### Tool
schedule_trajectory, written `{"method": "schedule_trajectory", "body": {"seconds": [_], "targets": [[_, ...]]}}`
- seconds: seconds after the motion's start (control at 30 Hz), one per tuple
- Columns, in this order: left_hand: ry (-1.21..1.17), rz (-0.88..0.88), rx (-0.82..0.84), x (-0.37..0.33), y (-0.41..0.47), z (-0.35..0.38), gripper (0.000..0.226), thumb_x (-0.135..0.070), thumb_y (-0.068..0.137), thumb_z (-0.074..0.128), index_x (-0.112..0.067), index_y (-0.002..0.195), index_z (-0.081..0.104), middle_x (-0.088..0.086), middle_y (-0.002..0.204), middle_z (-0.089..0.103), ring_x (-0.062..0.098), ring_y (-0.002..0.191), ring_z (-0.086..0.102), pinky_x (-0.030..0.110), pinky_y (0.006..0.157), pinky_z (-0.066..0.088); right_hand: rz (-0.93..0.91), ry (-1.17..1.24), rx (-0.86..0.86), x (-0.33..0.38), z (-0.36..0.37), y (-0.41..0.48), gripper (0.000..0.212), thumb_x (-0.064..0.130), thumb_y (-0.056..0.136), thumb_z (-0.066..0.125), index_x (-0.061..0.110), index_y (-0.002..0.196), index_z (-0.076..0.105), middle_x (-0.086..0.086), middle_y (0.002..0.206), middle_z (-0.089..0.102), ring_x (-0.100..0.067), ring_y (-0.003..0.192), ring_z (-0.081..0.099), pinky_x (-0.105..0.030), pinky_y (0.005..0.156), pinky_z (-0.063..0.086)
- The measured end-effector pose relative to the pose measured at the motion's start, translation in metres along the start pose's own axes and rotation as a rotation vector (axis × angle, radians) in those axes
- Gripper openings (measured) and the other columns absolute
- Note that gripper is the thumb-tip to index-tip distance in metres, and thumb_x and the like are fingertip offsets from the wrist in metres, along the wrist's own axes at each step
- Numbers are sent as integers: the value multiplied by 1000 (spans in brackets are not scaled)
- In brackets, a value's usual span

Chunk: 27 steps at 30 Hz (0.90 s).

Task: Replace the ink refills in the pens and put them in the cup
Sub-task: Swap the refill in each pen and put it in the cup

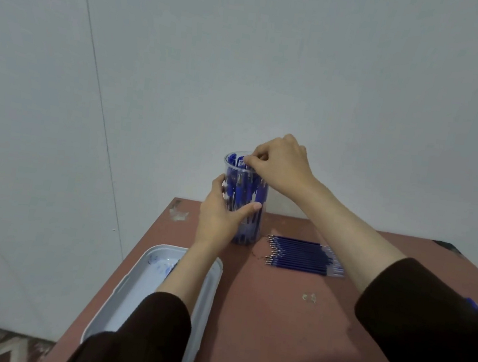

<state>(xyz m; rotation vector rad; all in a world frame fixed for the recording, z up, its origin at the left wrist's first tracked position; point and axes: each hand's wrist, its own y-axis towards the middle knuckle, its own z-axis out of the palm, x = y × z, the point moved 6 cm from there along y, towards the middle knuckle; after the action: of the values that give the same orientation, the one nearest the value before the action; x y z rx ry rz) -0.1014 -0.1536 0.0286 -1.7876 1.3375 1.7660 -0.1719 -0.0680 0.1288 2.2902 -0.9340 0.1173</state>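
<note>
**Hazard sheet: packed cup near the bench's far edge**

- Item 1, clear round plastic cup (257, 197): upright near the far edge of the reddish-brown bench (274, 322), close to the wall. I judge it top-heavy, so a sideways tug could tip it.
- Item 2, blue plastic pens (236, 180): crowded upright inside the cup, tops at the rim. I expect a lifted pen to drag its neighbours, or a pushed one to jam against them.
- Item 3, left hand (218, 211): its grip is wrapped round the cup's lower wall, thumb in front. If it slackens, I doubt the cup stands steady.
- Item 4, right hand (279, 165): grip pinched on the top of one pen at the rim. I cannot tell if the pen is going in or coming out.
- Item 5, row of blue ink refills (303, 256): lying side by side just right of the cup, below the right forearm. I think a dropped wrist or falling cup would scatter them.
- Item 6, white ink-stained plastic tray (127, 281): at the bench's left edge, under the left sleeve, which could pick up ink or nudge it off.
</note>
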Motion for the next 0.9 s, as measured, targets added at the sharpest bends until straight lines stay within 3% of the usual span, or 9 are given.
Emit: {"method": "schedule_trajectory", "body": {"seconds": [0.17,0.23,0.3,0.37,0.43,0.53,0.7,0.8,0.9], "targets": [[48,-30,-3,0,-1,2,76,-28,79,76,-15,141,34,-6,113,57,3,90,58,2,69,44,-22,-104,15,-3,-5,-5,48,45,97,43,19,65,67,8,61,44,-19,92,37,-35,80,26],[83,-70,19,2,-3,3,84,-32,81,74,-17,147,25,0,129,57,14,110,58,13,83,44,-21,-78,53,-4,-6,-12,39,46,98,40,26,93,73,7,75,49,-22,102,40,-37,85,29],[115,-146,19,6,-8,2,95,-36,82,72,-16,152,11,6,148,40,23,132,44,29,101,37,-22,-40,66,-7,-10,-22,37,46,98,39,34,127,59,0,102,55,-23,114,38,-37,94,29],[106,-188,-65,8,-20,-3,94,-35,82,72,-15,152,12,10,154,28,27,139,33,38,111,31,-34,13,20,-12,-19,-39,39,45,98,41,36,135,51,-1,118,54,-21,118,36,-35,98,27],[96,-145,-182,1,-36,-11,78,-28,84,70,-15,147,26,13,145,37,28,131,40,44,108,36,-41,65,-15,-20,-27,-62,38,43,97,44,34,133,53,0,117,54,-18,117,36,-31,97,27],[90,-30,-242,-18,-65,-8,50,-14,85,66,-17,131,45,6,125,49,18,105,53,34,93,44,10,74,13,-46,-32,-96,31,39,95,49,32,123,61,4,105,56,-13,106,38,-28,91,31],[40,0,-4,-30,-101,36,25,-11,84,63,-21,106,61,0,104,62,9,86,60,34,87,50,176,65,205,-96,-47,-145,14,23,87,60,25,95,72,9,77,63,-6,73,54,-20,67,40],[75,24,148,-35,-118,65,21,-8,85,62,-23,101,64,-4,105,60,5,81,60,32,86,50,270,-35,353,-121,-60,-169,8,24,82,64,25,85,71,6,76,67,-12,74,60,-32,74,52],[96,74,228,-40,-128,83,24,-6,85,61,-29,92,64,-1,105,61,13,78,62,32,82,52,329,-175,484,-137,-73,-186,5,27,80,68,26,85,69,7,76,64,-14,79,60,-33,75,50]]}}
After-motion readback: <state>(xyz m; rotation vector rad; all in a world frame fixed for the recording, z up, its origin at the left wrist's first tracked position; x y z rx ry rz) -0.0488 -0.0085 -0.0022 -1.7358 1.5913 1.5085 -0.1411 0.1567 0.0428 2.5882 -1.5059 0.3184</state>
